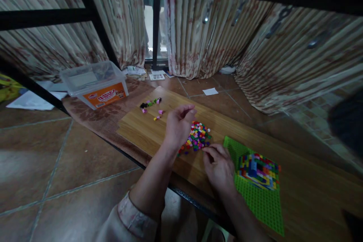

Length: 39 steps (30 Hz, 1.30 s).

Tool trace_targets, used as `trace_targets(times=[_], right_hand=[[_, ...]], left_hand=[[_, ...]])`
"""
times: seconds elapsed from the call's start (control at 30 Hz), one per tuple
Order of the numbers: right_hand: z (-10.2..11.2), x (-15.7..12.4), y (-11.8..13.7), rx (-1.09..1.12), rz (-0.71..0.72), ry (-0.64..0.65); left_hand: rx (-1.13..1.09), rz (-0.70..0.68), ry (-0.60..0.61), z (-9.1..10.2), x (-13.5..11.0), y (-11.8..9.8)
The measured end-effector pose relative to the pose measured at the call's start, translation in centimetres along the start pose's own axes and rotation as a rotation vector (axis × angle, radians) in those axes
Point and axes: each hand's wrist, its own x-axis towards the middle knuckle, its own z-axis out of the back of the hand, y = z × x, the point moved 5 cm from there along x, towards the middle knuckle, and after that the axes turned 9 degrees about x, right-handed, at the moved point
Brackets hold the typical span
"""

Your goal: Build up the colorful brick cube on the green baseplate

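My left hand (178, 124) hovers above a wooden tabletop (147, 128), fingers curled into a pinch; what it holds, if anything, is too small to make out. Just right of it lies a heap of small coloured bricks (197, 136). My right hand (218, 164) rests on the wood beside that heap, fingers bent with their tips together near the bricks. At its right edge lies a green baseplate (259, 200) carrying a patch of stacked multicoloured bricks (259, 166).
A few loose purple, black and yellow bricks (151, 106) lie farther back on the wood. A clear plastic box with an orange label (96, 83) sits on a brown mat. Striped curtains (198, 34) hang behind, and papers (31, 100) lie on the tiled floor.
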Motion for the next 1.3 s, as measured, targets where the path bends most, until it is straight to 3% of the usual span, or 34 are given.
trace_targets(times=[0.37,0.8,1.07,1.3], right_hand=[[-1.2,1.0,1.4,-0.041,-0.017,0.13],[-1.3,1.1,1.6,-0.033,-0.01,0.165],[-0.3,0.6,1.5,-0.011,-0.004,0.175],[-1.1,0.6,1.5,0.017,0.036,0.222]], left_hand=[[0.03,0.003,0.017,0.4,0.1,0.3],[-0.017,0.057,0.021,0.1,-0.1,0.3],[-0.003,0.046,0.029,0.2,-0.1,0.2],[-0.008,0.044,0.041,0.1,-0.2,0.2]])
